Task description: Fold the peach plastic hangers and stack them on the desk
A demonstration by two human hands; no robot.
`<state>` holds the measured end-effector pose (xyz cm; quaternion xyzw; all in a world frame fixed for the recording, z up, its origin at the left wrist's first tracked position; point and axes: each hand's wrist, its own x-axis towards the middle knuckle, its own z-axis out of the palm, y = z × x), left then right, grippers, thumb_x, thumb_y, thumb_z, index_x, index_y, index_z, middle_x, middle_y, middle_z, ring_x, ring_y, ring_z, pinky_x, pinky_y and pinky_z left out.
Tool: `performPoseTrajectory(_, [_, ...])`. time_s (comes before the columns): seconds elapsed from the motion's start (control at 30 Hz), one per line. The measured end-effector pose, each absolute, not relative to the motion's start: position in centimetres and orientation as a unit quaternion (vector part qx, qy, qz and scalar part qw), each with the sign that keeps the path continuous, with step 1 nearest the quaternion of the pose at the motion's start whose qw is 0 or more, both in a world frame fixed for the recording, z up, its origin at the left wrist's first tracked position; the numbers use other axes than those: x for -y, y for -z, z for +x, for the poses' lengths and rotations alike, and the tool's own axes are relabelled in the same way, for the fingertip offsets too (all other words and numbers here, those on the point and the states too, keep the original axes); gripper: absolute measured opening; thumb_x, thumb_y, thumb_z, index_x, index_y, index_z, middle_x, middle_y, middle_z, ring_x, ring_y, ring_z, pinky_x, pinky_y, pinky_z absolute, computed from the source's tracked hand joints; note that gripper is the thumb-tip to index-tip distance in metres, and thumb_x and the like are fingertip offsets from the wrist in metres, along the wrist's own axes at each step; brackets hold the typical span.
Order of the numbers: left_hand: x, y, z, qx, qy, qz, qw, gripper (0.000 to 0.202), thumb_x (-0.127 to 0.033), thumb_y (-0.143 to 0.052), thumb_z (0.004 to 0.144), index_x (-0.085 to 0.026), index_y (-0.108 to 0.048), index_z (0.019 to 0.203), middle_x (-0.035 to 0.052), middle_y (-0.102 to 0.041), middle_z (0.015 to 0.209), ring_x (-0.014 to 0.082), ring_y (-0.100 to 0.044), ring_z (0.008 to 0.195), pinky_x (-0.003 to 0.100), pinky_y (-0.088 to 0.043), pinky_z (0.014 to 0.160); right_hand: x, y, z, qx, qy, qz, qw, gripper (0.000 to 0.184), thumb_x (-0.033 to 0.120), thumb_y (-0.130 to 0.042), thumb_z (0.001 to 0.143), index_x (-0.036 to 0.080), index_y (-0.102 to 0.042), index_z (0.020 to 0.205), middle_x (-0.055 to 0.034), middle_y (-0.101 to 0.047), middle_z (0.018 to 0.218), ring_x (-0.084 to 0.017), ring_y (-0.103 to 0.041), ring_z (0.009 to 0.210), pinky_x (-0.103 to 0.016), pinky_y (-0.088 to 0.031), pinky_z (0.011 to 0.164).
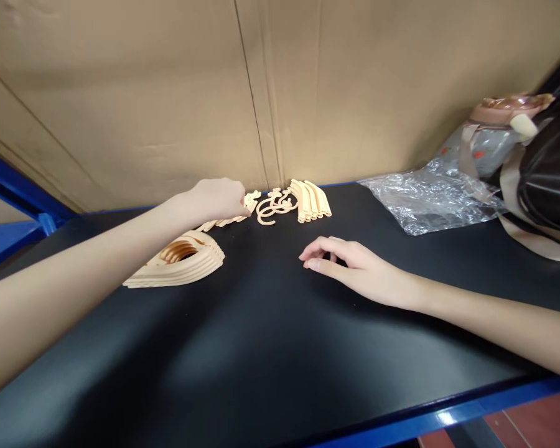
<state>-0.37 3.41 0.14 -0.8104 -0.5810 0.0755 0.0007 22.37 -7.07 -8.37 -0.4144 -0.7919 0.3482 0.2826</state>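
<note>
My left hand (217, 200) reaches to the back of the black tabletop, its fingers pinched together beside small cream-coloured pieces (252, 198); the fingertips are partly hidden, so what they hold cannot be made out. Below that forearm lies a stack of curved, ring-like cream pieces (200, 264), partly covered by the arm. Several C-shaped hooks (267, 214) lie loosely right of my left hand. Beside them is a row of curved cream bars (312, 202). My right hand (350, 267) hovers over or rests on the table, fingers loosely bent and apart from the thumb, holding nothing.
A cardboard wall (354, 81) closes off the back. At the right lie a crinkled clear plastic bag (415, 199), a drink bottle (490, 140) with a strap, and a dark bag (550, 168). A blue metal frame edge (443, 415) runs along the front.
</note>
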Motion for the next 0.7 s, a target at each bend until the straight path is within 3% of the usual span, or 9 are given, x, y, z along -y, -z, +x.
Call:
performPoseTrajectory(0.37, [-7.8,1.5,-0.9,0.609,-0.142,-0.776,-0.081,0.033,-0.044,-0.057,0.065,-0.019,-0.047,0.046,0.0056,-0.055,0.054,0.0180,-0.049,0.050,0.030,-0.033,0.053,7.1,8.4,22.4,0.798,-0.343,-0.404,0.287,0.025,0.045,-0.052,0.093,0.025,-0.065,0.102,0.0011,-0.066,0.099,-0.015,-0.058,0.094,-0.029,-0.042,0.077])
performPoseTrajectory(0.53, [-8.4,1.7,-1.3,0.616,-0.130,-0.772,-0.084,0.038,-0.046,-0.059,0.062,-0.021,-0.038,0.042,0.0024,-0.044,0.048,0.0143,-0.038,0.044,0.030,-0.028,0.050,7.1,8.3,22.4,0.799,-0.342,-0.404,0.286,0.026,0.045,-0.052,0.093,0.025,-0.065,0.103,0.0005,-0.066,0.099,-0.016,-0.058,0.095,-0.030,-0.043,0.080])
performPoseTrajectory(0.7, [-7.6,1.3,-1.2,0.622,-0.136,-0.764,-0.103,0.033,-0.044,-0.058,0.063,-0.020,-0.042,0.046,0.0019,-0.045,0.049,0.0140,-0.037,0.043,0.029,-0.027,0.049,7.0,8.4,22.4,0.800,-0.341,-0.407,0.282,0.026,0.045,-0.051,0.093,0.025,-0.064,0.103,0.0009,-0.066,0.100,-0.016,-0.058,0.095,-0.029,-0.042,0.080])
